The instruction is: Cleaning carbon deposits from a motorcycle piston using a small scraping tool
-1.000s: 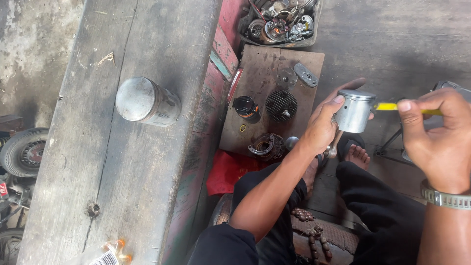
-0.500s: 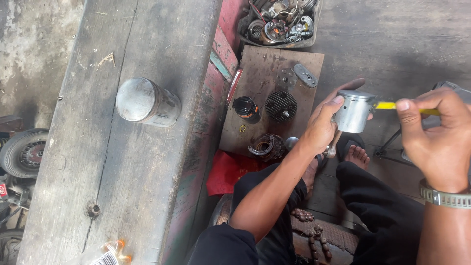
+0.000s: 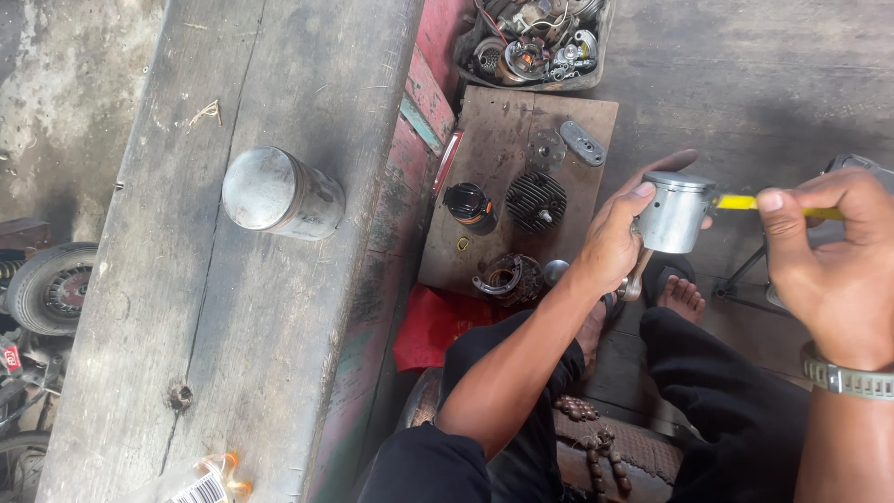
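**A:** Head view, read from the left edge: what lay there?

**B:** A small wheel (image 3: 51, 289) with a dark tyre sat on the ground at the far left. Beside it ran a grey wooden bench (image 3: 233, 354), and on its top lay a metal cylinder (image 3: 279, 194) on its side, its flat round end turned toward the camera.

**A:** And past the bench?

**B:** A brown board (image 3: 503, 168) lay on the floor. It bore a black capped part (image 3: 468, 203), a round finned part (image 3: 535, 200) and a small flat oval plate (image 3: 582, 142). A tray of mixed metal parts (image 3: 535, 47) stood just above the board, and a red cloth (image 3: 428, 326) lay just below it.

**A:** Where was the piston, and how was it held?

**B:** The piston (image 3: 672, 212), silver and upright, was held above the floor to the right of the board. The left hand (image 3: 619, 233) was closed around its left side, thumb across the skirt. A metal rod (image 3: 636, 275) hung below the hand.

**A:** The other hand?

**B:** The right hand (image 3: 833, 270) pinched a yellow tool (image 3: 740, 202) between thumb and fingers, its tip touching the piston's right side. A metal watch (image 3: 847, 377) circled that wrist. A bare foot (image 3: 680, 296) rested below the piston.
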